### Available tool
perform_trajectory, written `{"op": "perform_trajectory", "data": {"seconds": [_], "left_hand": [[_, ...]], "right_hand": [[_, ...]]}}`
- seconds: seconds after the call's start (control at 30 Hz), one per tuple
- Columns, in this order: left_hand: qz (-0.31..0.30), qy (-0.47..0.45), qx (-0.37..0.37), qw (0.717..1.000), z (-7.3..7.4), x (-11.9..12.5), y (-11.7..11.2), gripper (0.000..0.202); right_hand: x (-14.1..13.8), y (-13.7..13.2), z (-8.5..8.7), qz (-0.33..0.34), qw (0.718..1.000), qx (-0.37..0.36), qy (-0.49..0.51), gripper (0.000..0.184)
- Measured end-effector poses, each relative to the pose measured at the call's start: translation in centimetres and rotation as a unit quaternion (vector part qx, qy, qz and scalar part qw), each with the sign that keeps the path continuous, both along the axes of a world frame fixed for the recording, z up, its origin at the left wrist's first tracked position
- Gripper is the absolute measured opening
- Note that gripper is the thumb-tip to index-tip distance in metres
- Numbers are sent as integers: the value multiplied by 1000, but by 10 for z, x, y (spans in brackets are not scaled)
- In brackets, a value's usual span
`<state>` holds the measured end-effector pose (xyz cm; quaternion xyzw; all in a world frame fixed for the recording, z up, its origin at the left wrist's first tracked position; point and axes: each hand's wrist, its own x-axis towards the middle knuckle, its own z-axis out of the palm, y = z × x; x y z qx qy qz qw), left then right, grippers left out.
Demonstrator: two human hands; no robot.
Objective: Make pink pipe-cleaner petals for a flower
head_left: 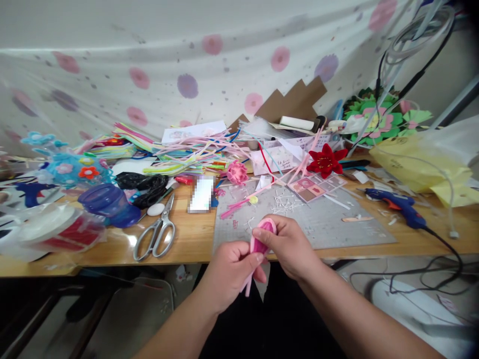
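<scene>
A pink petal of bent pipe cleaners (261,241), deep pink inside and pale pink along its rim, is held between both hands in front of the table edge. My left hand (232,269) pinches its lower end, where pale stems hang below the fingers. Around the upper part, my right hand (288,243) has its thumb on the petal's face and its fingers behind. Past the hands, a grey cutting mat (329,232) carries scattered white bits (286,203), deep pink pipe cleaners (234,207) and a palette with pink pans (309,188).
Silver scissors (159,229) lie left of the mat, near a phone (202,194). A blue glue gun (398,204) rests at the right, its cord hanging off the edge. Pipe cleaner bundles (187,154), a pink flower (237,172) and a red flower (327,160) lie farther back.
</scene>
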<state>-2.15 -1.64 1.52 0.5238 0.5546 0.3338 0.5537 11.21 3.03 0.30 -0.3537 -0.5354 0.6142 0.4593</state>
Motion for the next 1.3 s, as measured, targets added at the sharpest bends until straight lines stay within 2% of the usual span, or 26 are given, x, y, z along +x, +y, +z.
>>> {"op": "perform_trajectory", "data": {"seconds": [0.13, 0.2, 0.37, 0.53, 0.77, 0.9, 1.03, 1.17, 1.3], "left_hand": [[21, -12, 25, 999, -6, 3, -1, 28], [21, -29, 15, 999, -8, 2, -2, 27], [3, -54, -15, 998, -7, 0, -3, 29], [2, 2, 9, 1000, -10, 1, -4, 30], [-8, 29, -8, 1000, -10, 1, -2, 22], [-9, 41, 8, 999, -5, 0, -3, 31], [-24, 23, 10, 999, -3, -2, -5, 39], [-32, -38, -22, 999, -4, -3, -5, 35], [-27, -65, 7, 997, -9, -3, -6, 29]], "right_hand": [[-4, -2, -1, -47, 999, -12, 10, 23], [-2, 0, 0, -24, 1000, -14, 6, 23], [4, 2, 2, 102, 994, -41, 6, 17], [5, 3, 0, 99, 994, -49, -10, 18], [15, 7, 3, 164, 984, 6, -64, 18], [17, 9, 5, 152, 984, 16, -88, 22], [16, 8, 4, 145, 987, 3, -68, 23], [14, 6, 4, 127, 989, 21, -77, 23], [13, 5, 5, 113, 989, 35, -91, 21]]}}
